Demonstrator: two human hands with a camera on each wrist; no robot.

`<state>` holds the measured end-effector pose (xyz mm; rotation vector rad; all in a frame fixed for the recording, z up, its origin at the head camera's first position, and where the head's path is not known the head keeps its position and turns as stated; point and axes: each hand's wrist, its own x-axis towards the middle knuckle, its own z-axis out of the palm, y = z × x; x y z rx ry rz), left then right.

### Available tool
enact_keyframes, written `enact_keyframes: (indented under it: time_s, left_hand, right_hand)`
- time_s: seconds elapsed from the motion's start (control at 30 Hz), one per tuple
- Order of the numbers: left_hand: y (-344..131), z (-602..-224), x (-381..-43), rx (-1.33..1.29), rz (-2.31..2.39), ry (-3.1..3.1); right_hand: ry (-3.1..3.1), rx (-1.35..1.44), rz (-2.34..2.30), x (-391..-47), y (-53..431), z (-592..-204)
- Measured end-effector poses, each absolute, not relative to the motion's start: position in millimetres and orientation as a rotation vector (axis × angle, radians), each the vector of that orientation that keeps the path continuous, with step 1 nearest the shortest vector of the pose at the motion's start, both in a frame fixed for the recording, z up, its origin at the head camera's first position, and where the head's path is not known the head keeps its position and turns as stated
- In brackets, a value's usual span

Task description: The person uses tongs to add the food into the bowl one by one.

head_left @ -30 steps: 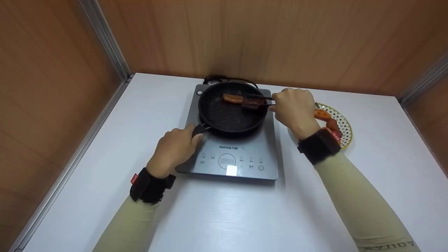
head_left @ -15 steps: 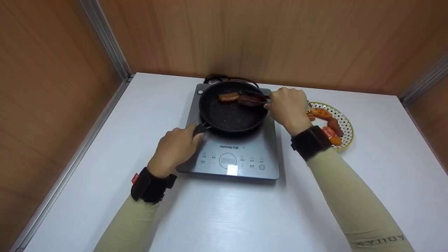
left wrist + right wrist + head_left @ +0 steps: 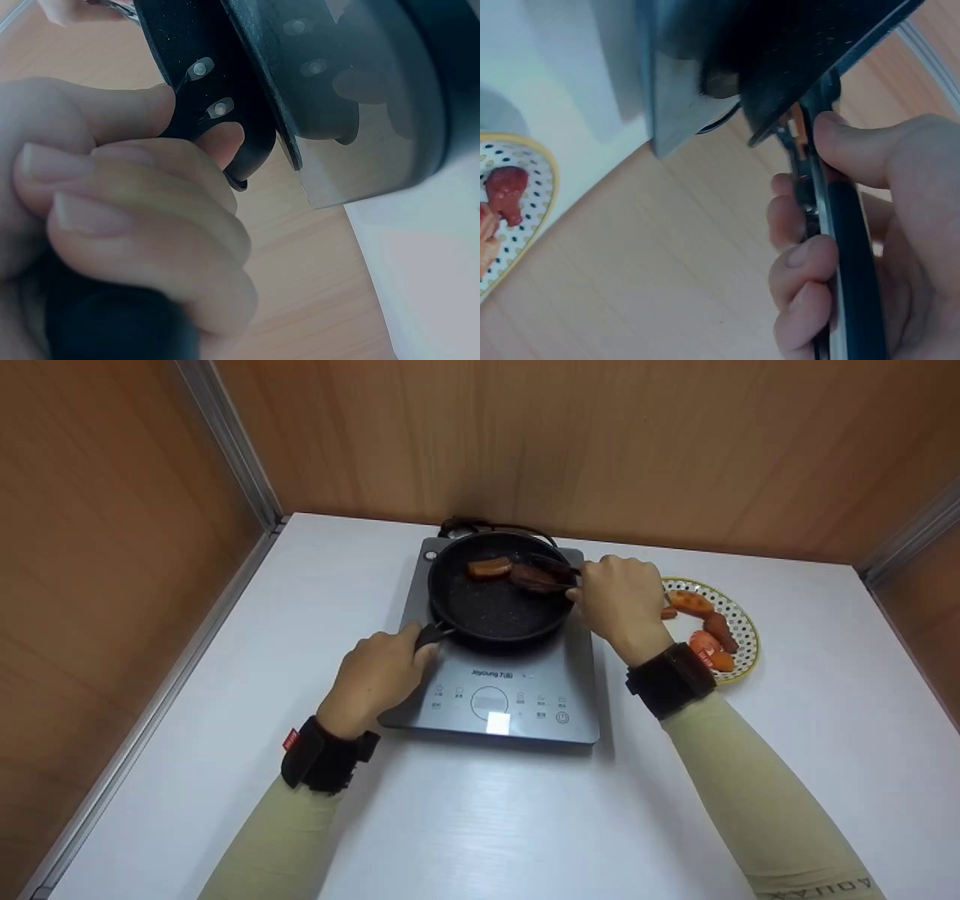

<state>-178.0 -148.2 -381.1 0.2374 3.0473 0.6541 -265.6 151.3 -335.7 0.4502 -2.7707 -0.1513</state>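
My left hand [image 3: 377, 679] grips the handle [image 3: 431, 636] of a black frying pan [image 3: 495, 611], which sits on a grey induction cooktop [image 3: 525, 660]. In the left wrist view, fingers curl round the handle beside two rivets. My right hand [image 3: 621, 604] holds black-handled metal tongs [image 3: 847, 247] that reach over the pan's right rim. The tongs' two arms lie either side of a dark brown piece of food [image 3: 531, 577]. Left of it in the pan, close to it, lies a lighter brown, oblong piece of food [image 3: 489, 568].
Right of the cooktop, partly behind my right hand and wrist, stands a yellow-rimmed dotted plate [image 3: 746, 641]. It bears several foods, among them an orange piece [image 3: 691, 603] and a dark red piece [image 3: 506, 191]. A black cable [image 3: 517, 529] runs behind the cooktop; wooden panels [image 3: 525, 442] enclose the white table.
My right hand has moved slightly left, bringing the tongs further over the pan. Both food pieces have shifted slightly left, and more of the plate shows. My left hand stays on the handle.
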Motion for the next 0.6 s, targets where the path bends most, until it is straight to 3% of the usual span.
enact_keyframes:
  time_s: [0.6]
  left_hand:
    - [-148.7, -381.1, -178.3, 0.232, 0.656, 3.048]
  right_hand:
    - [-2.779, 0.335, -0.073, -263.3, 144.2, -347.0]
